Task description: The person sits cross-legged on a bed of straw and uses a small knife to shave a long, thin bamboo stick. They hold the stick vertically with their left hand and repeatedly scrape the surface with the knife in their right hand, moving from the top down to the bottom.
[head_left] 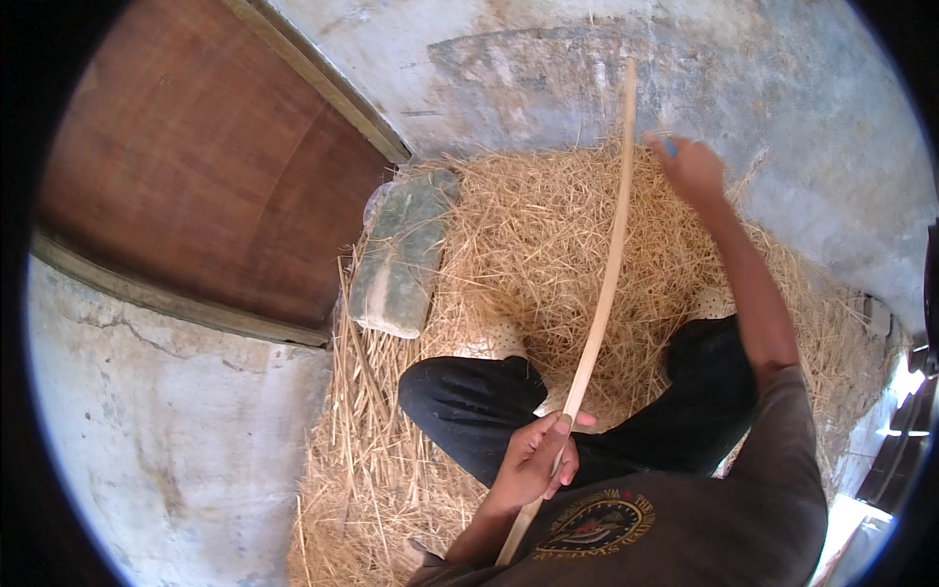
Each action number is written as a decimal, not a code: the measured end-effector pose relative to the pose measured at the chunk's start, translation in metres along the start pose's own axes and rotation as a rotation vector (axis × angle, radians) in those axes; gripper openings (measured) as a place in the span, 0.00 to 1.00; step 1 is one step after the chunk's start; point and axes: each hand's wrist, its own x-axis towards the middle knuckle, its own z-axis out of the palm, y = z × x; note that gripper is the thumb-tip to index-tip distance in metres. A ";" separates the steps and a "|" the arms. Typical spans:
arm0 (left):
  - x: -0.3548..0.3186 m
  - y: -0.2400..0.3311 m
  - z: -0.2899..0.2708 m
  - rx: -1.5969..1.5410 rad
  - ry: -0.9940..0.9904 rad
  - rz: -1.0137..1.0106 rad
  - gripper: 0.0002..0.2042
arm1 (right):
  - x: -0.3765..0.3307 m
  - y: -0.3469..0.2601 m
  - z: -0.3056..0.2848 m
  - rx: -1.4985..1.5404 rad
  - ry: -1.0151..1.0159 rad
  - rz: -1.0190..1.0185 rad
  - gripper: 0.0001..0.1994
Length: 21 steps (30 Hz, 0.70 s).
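Observation:
A long, pale strip of wood or bamboo [608, 279] runs from beside my body up and away, bending slightly toward its far end. My left hand [533, 460] is closed round its near part, with the thumb lying along the top. Farther out, my right hand [694, 171] is raised just to the right of the strip's far part, apart from it in the picture. Its fingers are curled, and a small bit of blue shows at them. Blur hides what that hand holds.
Dry straw [489, 235] covers the floor around my crossed legs [469, 401]. A greenish, block-shaped bundle [401, 254] lies on it at the left. Behind that is a brown wooden panel [210, 147] in a frame. A stained wall [782, 88] rises at the far side.

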 end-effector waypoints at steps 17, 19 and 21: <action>0.025 0.004 -0.005 -0.442 -0.058 0.052 0.15 | -0.105 -0.075 0.000 0.278 -0.187 -0.493 0.33; 0.027 0.003 -0.007 -0.405 -0.060 0.063 0.15 | -0.137 -0.088 -0.001 0.224 -0.232 -0.651 0.33; 0.027 0.003 -0.009 -0.301 -0.033 0.088 0.14 | -0.144 -0.093 -0.003 0.184 -0.254 -0.772 0.34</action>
